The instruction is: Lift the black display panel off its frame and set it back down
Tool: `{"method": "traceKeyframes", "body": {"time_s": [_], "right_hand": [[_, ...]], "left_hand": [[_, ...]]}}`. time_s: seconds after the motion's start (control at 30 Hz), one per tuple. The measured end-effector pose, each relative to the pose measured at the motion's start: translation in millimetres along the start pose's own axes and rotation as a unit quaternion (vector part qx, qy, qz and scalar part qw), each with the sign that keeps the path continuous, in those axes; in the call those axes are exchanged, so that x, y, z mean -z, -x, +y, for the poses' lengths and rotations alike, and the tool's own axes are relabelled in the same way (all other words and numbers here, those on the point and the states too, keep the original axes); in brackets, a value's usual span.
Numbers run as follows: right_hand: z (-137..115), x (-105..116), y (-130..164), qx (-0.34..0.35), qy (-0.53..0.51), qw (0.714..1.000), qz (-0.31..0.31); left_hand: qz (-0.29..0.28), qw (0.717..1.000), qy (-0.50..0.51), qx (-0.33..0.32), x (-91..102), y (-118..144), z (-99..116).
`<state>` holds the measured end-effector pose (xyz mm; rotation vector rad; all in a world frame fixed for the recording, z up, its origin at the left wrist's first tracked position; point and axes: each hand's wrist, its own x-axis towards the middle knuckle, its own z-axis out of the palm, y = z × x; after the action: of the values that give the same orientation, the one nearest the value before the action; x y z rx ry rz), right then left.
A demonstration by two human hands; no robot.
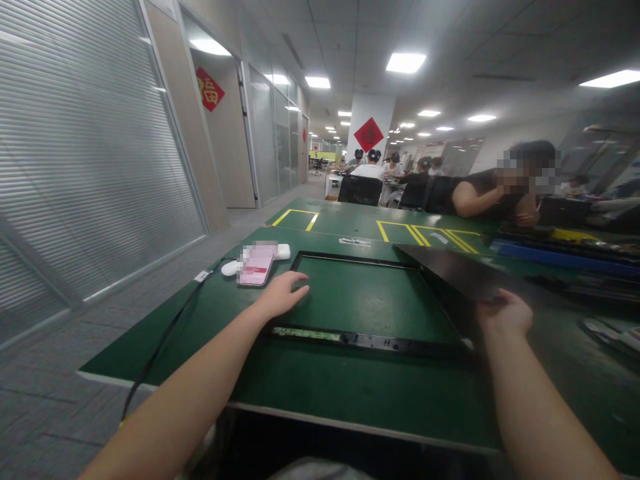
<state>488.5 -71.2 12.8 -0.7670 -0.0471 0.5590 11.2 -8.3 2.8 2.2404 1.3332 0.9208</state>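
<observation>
A black rectangular frame (400, 344) lies flat on the green tabletop, with the green surface showing through its middle. A greenish strip (306, 333) runs along the left part of its near side. My left hand (283, 294) is over the frame's left side, thumb and fingers apart, holding nothing; whether it touches the frame I cannot tell. My right hand (506, 316) grips the near edge of a thin dark panel (453, 268). The panel is tilted and raised at the frame's right side, covering part of it.
A phone (260, 270) with a pink screen lies left of the frame, beside white objects (231, 268). A black cable (173, 320) crosses the table's left edge. Yellow tape (295, 212) marks the far tabletop. A person (480, 193) sits at far right, near a blue tray (535, 257).
</observation>
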Motion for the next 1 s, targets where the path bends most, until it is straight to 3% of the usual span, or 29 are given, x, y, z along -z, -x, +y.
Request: {"method": "traceKeyframes", "body": {"time_s": [0.1,0.2,0.3,0.4,0.5,0.6,0.87,1.0], "right_hand": [[-2.2,-9.0,23.1,-0.010,-0.014,0.999,-0.031],[-4.0,-13.9,36.6,-0.033,-0.015,0.998,-0.053],[-5.0,-14.5,39.3,-0.052,-0.008,0.996,-0.069],[-6.4,-13.6,39.1,-0.094,0.014,0.989,-0.116],[-8.1,-13.4,40.3,-0.119,0.063,0.984,-0.119],[-7.2,-12.5,38.4,-0.123,0.095,0.980,-0.127],[4.0,-8.0,33.9,-0.149,0.169,0.951,-0.210],[4.3,-12.0,48.3,-0.193,0.296,0.908,-0.226]], "left_hand": [[0.039,0.995,0.082,0.047,-0.4,-2.2,1.2],[0.077,0.966,0.223,0.105,-0.3,-5.4,3.2],[0.098,0.898,0.390,0.176,3.9,-7.4,8.5],[0.075,0.813,0.531,0.229,11.9,-7.0,16.3],[0.026,0.746,0.618,0.245,19.1,-5.8,22.7],[0.018,0.703,0.662,0.257,22.7,-5.0,25.1],[0.064,0.674,0.680,0.283,30.3,-3.9,30.0],[0.116,0.669,0.681,0.274,36.9,-2.7,31.8]]}}
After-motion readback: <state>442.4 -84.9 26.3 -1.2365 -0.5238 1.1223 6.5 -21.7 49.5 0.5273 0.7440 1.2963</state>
